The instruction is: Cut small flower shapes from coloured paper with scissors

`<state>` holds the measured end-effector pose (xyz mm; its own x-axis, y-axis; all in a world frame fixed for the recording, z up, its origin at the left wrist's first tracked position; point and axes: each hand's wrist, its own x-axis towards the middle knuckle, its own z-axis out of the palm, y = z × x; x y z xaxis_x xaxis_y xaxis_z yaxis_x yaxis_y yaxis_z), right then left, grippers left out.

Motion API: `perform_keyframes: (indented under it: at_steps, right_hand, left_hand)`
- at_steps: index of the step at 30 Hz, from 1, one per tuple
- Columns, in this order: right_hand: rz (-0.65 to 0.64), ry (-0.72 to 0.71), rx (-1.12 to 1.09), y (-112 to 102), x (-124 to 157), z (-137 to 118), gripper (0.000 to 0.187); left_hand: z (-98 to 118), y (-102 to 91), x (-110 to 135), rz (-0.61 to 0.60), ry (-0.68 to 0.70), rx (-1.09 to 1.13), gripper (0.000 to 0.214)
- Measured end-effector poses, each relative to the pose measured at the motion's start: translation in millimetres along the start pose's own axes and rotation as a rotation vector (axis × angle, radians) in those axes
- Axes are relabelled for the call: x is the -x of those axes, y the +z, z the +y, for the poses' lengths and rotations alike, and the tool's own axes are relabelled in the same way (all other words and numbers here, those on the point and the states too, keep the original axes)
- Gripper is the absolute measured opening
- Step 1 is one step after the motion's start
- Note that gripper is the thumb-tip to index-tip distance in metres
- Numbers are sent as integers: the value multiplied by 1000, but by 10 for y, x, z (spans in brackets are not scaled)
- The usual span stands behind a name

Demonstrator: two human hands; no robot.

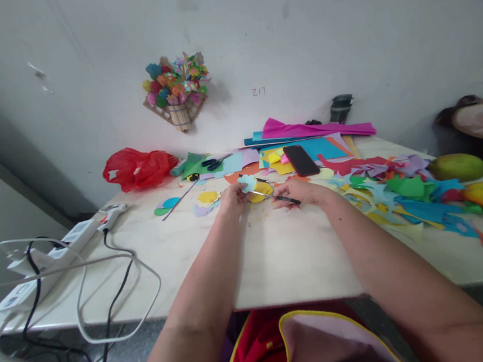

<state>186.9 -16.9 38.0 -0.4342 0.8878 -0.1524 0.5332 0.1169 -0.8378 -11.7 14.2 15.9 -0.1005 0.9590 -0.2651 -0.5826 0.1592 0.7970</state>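
Observation:
My left hand pinches a small light blue paper cutout with a wavy edge, held just above the table. My right hand is closed around slim scissors with a black handle. Their metal blade points left toward the blue cutout, close to my left fingertips. Yellow paper cutouts lie just behind the blade. Left of my left hand is a stack of yellow scalloped paper pieces, with pale blue and lilac pieces beside it. Fingers partly hide the scissors' handle.
Paper scraps and two fruits cover the right side. A phone lies on coloured sheets behind my hands; other scissors and a red plastic bag are back left. A power strip with loose cables occupies the left edge.

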Motion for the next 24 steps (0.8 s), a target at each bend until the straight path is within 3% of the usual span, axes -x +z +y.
perform_keyframes:
  at_steps: [24]
  right_hand:
    - [30,-30,-22,27,11,-36,30]
  left_hand:
    - [3,9,-2,23,-1,31,16]
